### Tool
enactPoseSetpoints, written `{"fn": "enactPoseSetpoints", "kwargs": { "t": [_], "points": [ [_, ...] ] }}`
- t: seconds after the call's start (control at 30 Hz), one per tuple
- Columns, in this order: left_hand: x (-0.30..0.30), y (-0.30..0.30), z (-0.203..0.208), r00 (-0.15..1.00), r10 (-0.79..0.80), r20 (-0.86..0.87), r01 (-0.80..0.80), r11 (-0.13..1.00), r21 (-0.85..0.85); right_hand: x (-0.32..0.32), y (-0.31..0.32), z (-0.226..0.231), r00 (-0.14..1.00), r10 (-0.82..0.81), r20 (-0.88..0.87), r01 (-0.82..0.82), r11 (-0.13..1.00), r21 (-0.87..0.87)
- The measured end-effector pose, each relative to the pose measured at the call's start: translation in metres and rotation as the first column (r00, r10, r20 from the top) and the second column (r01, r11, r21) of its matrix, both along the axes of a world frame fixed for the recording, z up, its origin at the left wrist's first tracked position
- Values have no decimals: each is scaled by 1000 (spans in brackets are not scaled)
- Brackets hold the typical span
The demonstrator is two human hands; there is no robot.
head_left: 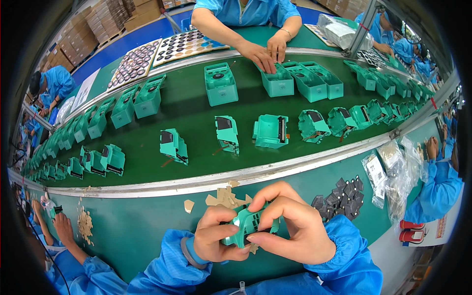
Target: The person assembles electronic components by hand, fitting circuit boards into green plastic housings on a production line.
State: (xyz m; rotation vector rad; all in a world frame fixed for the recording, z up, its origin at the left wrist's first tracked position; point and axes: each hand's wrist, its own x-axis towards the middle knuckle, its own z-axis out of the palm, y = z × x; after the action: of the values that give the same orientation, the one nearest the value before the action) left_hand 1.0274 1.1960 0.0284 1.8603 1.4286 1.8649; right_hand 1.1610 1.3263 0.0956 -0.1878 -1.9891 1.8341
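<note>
Between my two hands, above the near green worktop, is a small green plastic housing with a slotted grid on its face. My left hand grips its left end, fingers curled round the edge. On the other end my right hand is closed, thumb low and index finger arched over the top. Whether a smaller part sits under the right fingertips is hidden. Behind the housing lies a pile of beige flat pieces. To the right of my right hand is a heap of black small parts.
Beyond a metal rail, a green conveyor belt carries rows of similar green housings and larger green casings. Across it a co-worker's hands touch a casing. Plastic bags lie at right; co-workers sit on both sides.
</note>
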Motion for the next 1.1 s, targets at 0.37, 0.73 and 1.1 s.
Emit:
{"fn": "enactPoseSetpoints", "kwargs": {
  "t": [0.37,0.73,1.1],
  "points": [
    [4,4,-4,996,-63,67,60,997,40,3,4,1,1000,3,12,-3,1000,-30],
    [10,10,1,999,-21,27,21,1000,18,8,13,1,999,33,-2,-33,999,28],
    [23,1,11,894,16,448,167,915,-366,12,29,5,995,96,40,-98,994,41]
  ]
}}
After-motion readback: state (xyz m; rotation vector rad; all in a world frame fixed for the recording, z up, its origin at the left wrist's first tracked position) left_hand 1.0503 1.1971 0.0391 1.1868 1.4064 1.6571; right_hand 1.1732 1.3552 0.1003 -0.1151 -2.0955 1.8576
